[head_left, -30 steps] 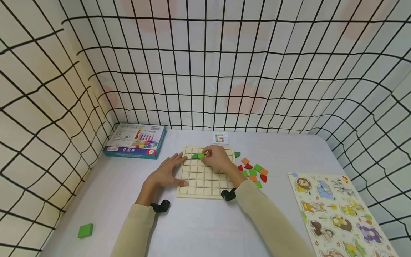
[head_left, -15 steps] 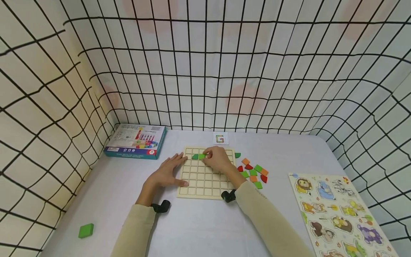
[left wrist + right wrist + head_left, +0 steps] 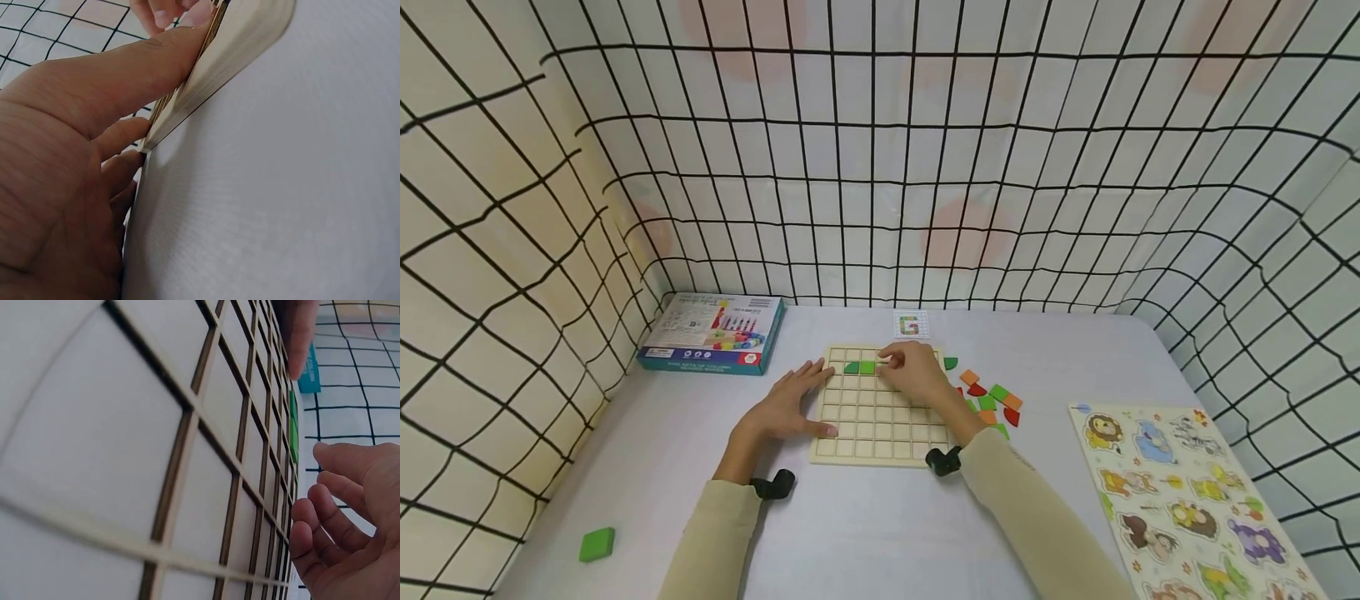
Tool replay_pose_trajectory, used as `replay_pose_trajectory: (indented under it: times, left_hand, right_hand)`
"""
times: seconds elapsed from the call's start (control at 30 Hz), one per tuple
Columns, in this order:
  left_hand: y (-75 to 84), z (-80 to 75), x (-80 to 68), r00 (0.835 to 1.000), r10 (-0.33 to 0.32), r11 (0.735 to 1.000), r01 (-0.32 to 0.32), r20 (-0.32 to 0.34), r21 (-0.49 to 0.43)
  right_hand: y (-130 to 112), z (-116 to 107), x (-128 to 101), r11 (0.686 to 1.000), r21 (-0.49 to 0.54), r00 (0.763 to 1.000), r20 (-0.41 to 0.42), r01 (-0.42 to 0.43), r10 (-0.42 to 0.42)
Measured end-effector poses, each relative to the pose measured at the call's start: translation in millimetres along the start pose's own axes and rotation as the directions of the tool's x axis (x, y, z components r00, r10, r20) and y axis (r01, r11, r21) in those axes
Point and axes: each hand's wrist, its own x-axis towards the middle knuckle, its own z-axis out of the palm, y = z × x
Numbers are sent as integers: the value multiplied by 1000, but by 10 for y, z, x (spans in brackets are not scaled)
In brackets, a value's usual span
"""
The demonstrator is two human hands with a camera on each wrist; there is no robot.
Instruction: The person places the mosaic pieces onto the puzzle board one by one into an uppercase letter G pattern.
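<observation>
Left hand lies flat with straight fingers, pressing the wooden grid board's left edge on the bench. Right hand rests loosely curled over the board's top rows beside two green tiles; whether it pinches anything is hidden.

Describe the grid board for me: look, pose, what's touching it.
The grid board is pale wood, square, cut into rows of small square cells, lying flat on the table. Two green pieces sit in its second row. The left hand rests along its left edge; the right hand lies over its upper right.
</observation>
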Motion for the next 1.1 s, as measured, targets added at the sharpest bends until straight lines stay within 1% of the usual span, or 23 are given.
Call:
replay_pose_trajectory:
  times: [0.2, 0.43, 0.63, 0.8, 1.1]
  left_hand:
    - [1, -14, -14, 1000, -6, 1000, 6, 8, -7]
    - [9, -19, -11, 1000, 3, 1000, -3, 5, 0]
    - [2, -13, -15, 1000, 13, 1000, -13, 5, 12]
    - [-3, -14, -26, 1000, 8, 1000, -8, 8, 16]
    - [-12, 4, -14, 1000, 7, 1000, -7, 6, 0]
  right_hand:
    - [94, -183, -103, 1000, -3, 1000, -16, -25, 25]
    - [322, -476, -275, 998, -38, 998, -60, -40, 38]
    - [470, -704, -426, 988, -85, 988, -90, -130, 123]
    - [600, -808, -517, 974, -132, 979, -117, -183, 168]
    - [824, -913, -607, 956, -156, 964, -135, -249, 229]
